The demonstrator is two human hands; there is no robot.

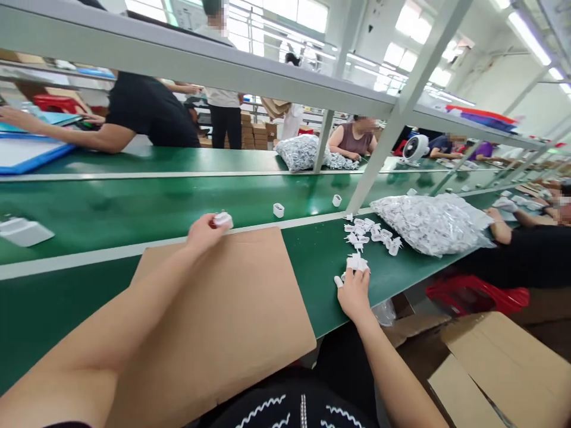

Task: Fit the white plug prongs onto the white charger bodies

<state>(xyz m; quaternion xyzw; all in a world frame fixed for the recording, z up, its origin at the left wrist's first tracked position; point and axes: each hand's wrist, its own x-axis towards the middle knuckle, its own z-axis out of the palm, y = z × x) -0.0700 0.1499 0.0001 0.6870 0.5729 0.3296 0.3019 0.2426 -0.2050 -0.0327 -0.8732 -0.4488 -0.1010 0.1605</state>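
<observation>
My left hand [203, 235] is closed on a white charger block [223, 220] with metal pins on top, held over the near edge of the green conveyor belt [178, 205]. Under that forearm lies a flat cardboard sheet [236, 285]. To the right, my right hand [355, 294] has its fingers closed on small white plug pieces [357, 261] on the green bench; white coverings show on its fingertips. Just beyond it is a loose group of similar loose plug pieces [359, 229]. Two white charger blocks, one nearer [279, 210] and one farther [336, 201], stand on the belt.
A clear bag [432, 223] full of white plug pieces lies at right, beside a co-worker's arm [504, 232]. A metal post [379, 154] rises beyond the loose pieces. Another white block [24, 232] is at far left. Open cartons [504, 356] and a red stool [477, 294] stand below right.
</observation>
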